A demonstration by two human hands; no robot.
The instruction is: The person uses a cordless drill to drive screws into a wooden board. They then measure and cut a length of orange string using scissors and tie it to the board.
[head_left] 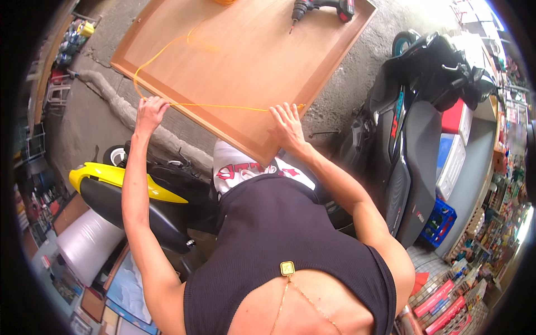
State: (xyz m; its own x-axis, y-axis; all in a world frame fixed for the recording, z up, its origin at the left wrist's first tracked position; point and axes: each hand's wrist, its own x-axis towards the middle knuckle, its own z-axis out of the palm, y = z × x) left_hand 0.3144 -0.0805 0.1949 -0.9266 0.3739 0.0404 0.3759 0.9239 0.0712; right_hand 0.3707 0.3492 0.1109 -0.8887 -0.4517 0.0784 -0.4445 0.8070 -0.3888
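Closest in, the near corner of a wide, flat light-brown wooden panel with a raised darker rim [245,61] reaches over the person's white shorts with red print [223,153]. The right hand [287,127] lies over the panel's near right edge with fingers outstretched, across a thin yellow-orange cord [223,106]; how hard it presses cannot be told. The left hand [149,116] pinches the cord between thumb and curled fingers at the near left edge. Between the hands the cord runs nearly straight over the panel, with what looks like a knotted end just past the right fingers, at the rim; beyond the left hand it bends into a slack loop. If the left pinch slips or the right fingers lift, the straight span could go loose; the loop could also snag on the corner, and a tilt of the panel might set the drill sliding. That black-and-red cordless drill [306,5] lies on the panel's far right part, and an orange coil [225,1] sits at the far side, cut by the picture's edge. The panel's middle offers bare room for the cord, and concrete floor [357,72] shows past its right edge; sideways reach looks tighter, with a yellow-and-black motor scooter [95,176] by the left forearm and a dark grey-and-black scooter [419,162] beyond the right arm.
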